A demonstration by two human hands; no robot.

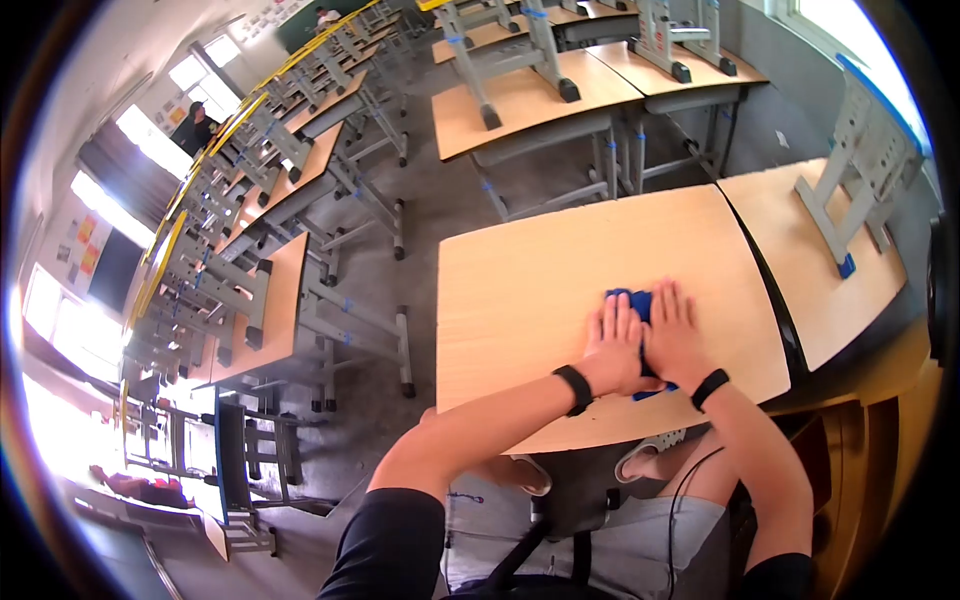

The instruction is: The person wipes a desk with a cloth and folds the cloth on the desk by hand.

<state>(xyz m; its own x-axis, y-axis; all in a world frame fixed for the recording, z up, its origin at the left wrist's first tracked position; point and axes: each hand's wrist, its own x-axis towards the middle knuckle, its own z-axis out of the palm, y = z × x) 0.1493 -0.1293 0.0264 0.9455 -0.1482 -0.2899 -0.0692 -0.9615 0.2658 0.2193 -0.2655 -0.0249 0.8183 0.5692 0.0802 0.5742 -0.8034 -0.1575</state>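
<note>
the person's left hand (612,352) and right hand (675,335) lie side by side, both flat with fingers stretched out, grasping nothing but resting on a blue cloth (638,302). from here i can see the cloth peeking out between and beyond them, on the near part of a pale worktop (540,300). just right, past a dark gap, a second worktop (765,215) carries a grey chair (865,150) with a blue edge. farther off, desks (540,100) bear more chairs, and another person (203,128) is near the windows.
</note>
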